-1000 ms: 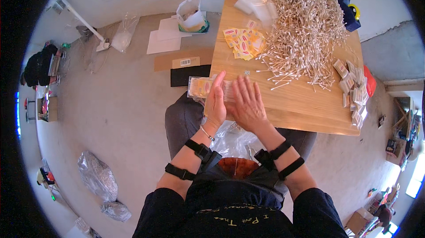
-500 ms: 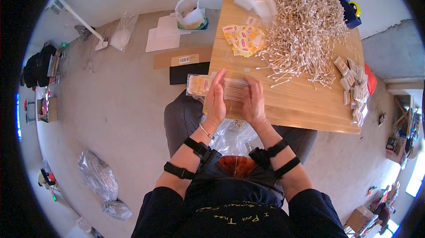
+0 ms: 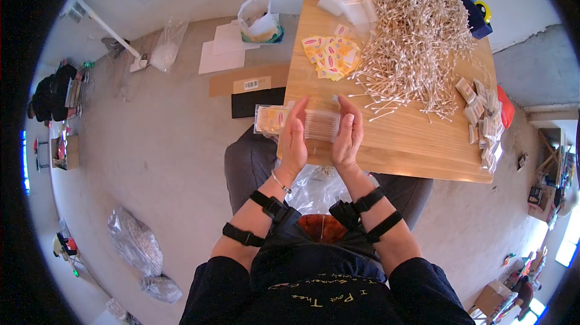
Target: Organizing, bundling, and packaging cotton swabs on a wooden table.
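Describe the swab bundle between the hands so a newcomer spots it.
At the near left corner of the wooden table, the left hand and right hand face each other. Between them sits the swab bundle. Its swabs line up neatly, unlike the heap, and show no yellow, unlike the pack at left.

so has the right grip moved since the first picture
Yes: against the table, the right grip has shifted slightly right, turning from flat over the swab row to upright beside its right end.
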A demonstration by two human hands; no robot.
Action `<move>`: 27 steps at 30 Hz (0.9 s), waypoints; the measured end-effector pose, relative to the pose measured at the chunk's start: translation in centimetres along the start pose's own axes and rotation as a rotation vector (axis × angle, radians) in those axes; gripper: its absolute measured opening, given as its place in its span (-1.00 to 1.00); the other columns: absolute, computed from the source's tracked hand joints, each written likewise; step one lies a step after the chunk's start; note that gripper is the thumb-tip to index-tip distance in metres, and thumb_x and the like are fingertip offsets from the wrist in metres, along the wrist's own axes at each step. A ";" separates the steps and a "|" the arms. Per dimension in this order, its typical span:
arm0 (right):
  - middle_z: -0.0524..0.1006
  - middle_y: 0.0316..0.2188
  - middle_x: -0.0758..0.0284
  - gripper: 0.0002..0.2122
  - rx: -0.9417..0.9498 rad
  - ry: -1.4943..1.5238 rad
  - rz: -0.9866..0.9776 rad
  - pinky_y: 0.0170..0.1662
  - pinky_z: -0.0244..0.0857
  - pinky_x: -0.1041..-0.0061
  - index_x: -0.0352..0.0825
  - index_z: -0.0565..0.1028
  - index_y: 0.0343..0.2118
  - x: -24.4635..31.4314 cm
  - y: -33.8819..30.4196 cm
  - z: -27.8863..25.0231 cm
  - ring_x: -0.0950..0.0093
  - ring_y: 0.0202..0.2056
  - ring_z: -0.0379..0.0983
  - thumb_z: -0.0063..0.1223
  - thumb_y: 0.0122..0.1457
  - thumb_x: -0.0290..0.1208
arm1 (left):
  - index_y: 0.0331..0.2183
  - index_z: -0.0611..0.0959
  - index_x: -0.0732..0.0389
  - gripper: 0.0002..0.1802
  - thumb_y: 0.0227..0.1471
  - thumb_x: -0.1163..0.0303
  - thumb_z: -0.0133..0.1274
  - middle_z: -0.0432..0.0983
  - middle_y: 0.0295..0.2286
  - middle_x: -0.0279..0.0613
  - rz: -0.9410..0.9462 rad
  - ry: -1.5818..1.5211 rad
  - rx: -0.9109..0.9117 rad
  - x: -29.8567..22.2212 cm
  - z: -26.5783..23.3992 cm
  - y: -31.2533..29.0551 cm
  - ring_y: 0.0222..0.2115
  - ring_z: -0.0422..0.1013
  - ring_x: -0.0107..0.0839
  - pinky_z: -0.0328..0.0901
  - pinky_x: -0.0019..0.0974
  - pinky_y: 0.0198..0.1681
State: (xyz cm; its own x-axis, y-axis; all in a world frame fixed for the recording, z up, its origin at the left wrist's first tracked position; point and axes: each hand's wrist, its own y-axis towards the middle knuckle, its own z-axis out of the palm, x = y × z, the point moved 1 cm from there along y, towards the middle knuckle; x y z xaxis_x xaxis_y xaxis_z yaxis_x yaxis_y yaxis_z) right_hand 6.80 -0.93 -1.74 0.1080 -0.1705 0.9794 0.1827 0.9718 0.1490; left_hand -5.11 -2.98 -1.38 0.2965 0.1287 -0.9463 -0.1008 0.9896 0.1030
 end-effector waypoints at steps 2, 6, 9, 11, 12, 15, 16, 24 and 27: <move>0.37 0.09 0.13 -0.58 -0.042 -0.011 -0.026 0.24 0.01 0.39 -0.47 0.31 0.11 0.0 -0.1 0.0 0.35 0.14 0.24 -0.35 0.40 -0.23 | 0.22 0.18 0.34 -0.23 0.27 -0.12 -0.32 0.11 0.22 -0.06 -0.009 -0.019 -0.056 -0.2 0.5 -0.1 0.26 0.01 -0.31 -0.14 -0.25 0.32; 0.34 0.11 0.12 -0.57 -0.025 -0.030 -0.039 0.25 -0.01 0.38 -0.49 0.27 0.13 0.3 -0.7 0.2 0.35 0.16 0.21 -0.37 0.40 -0.24 | 0.22 0.17 0.34 -0.20 0.26 -0.16 -0.33 0.08 0.23 -0.06 -0.031 -0.005 -0.111 -0.5 0.5 -0.2 0.26 0.00 -0.30 -0.13 -0.26 0.32; 0.32 0.13 0.10 -0.56 -0.017 -0.042 -0.048 0.26 -0.03 0.37 -0.50 0.25 0.15 0.5 -1.0 0.4 0.34 0.18 0.18 -0.39 0.40 -0.24 | 0.23 0.16 0.33 -0.21 0.27 -0.14 -0.35 0.07 0.24 -0.04 -0.072 0.035 -0.013 -0.4 0.2 -0.1 0.27 -0.01 -0.28 -0.15 -0.25 0.33; 0.31 0.13 0.10 -0.56 -0.013 -0.044 -0.052 0.26 -0.03 0.37 -0.51 0.24 0.16 0.6 -1.0 0.5 0.34 0.19 0.18 -0.39 0.40 -0.25 | 0.23 0.16 0.33 -0.21 0.27 -0.15 -0.35 0.07 0.24 -0.03 -0.068 0.063 0.003 -0.3 0.1 0.0 0.27 -0.01 -0.28 -0.15 -0.24 0.33; 0.31 0.14 0.11 -0.58 -0.001 -0.027 -0.009 0.27 -0.03 0.36 -0.51 0.23 0.16 0.6 -0.9 0.5 0.34 0.19 0.18 -0.38 0.40 -0.29 | 0.23 0.15 0.33 -0.21 0.27 -0.15 -0.36 0.07 0.23 -0.02 -0.065 0.087 0.020 -0.2 0.1 0.0 0.27 -0.01 -0.27 -0.15 -0.24 0.33; 0.31 0.14 0.11 -0.65 0.009 0.017 0.033 0.27 -0.02 0.35 -0.50 0.27 0.12 0.0 -0.3 -0.6 0.33 0.19 0.19 -0.29 0.36 -0.40 | 0.23 0.15 0.34 -0.20 0.27 -0.14 -0.34 0.06 0.23 0.01 -0.037 0.097 0.032 0.0 0.2 0.1 0.28 -0.02 -0.24 -0.17 -0.22 0.34; 0.32 0.14 0.11 -0.70 0.017 0.055 0.046 0.28 -0.01 0.35 -0.48 0.31 0.07 0.1 -0.1 -0.7 0.31 0.20 0.20 -0.21 0.33 -0.47 | 0.23 0.15 0.34 -0.20 0.27 -0.14 -0.34 0.06 0.23 0.01 -0.036 0.092 0.038 0.0 0.2 0.1 0.28 -0.02 -0.24 -0.17 -0.22 0.34; 0.46 -0.13 0.22 -0.65 -0.010 -1.195 -0.282 0.07 0.15 0.21 -0.28 0.47 -0.09 3.0 3.5 -11.5 0.16 -0.03 0.28 0.10 0.00 -0.62 | 0.20 0.16 0.47 -0.24 0.31 -0.05 -0.42 0.08 0.21 0.16 0.049 0.086 -0.016 0.0 0.4 0.1 0.27 -0.01 -0.15 -0.16 -0.18 0.33; 0.46 -0.18 0.32 -0.72 0.123 -1.200 -0.359 0.03 0.17 0.23 -0.23 0.52 -0.17 3.0 4.5 -12.1 0.20 -0.09 0.29 0.17 -0.01 -0.53 | 0.21 0.15 0.44 -0.25 0.32 -0.05 -0.41 0.06 0.22 0.12 0.034 0.074 -0.016 0.0 0.4 0.1 0.28 -0.03 -0.16 -0.17 -0.18 0.34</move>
State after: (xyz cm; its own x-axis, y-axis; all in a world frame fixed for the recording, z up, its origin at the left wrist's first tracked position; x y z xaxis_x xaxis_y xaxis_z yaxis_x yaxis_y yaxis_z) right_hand 19.77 0.97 0.24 -0.8954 -0.2354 0.3780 -0.0818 0.9213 0.3801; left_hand -4.78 -2.82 -1.23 0.2215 0.1564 -0.9625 -0.1247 0.9835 0.1311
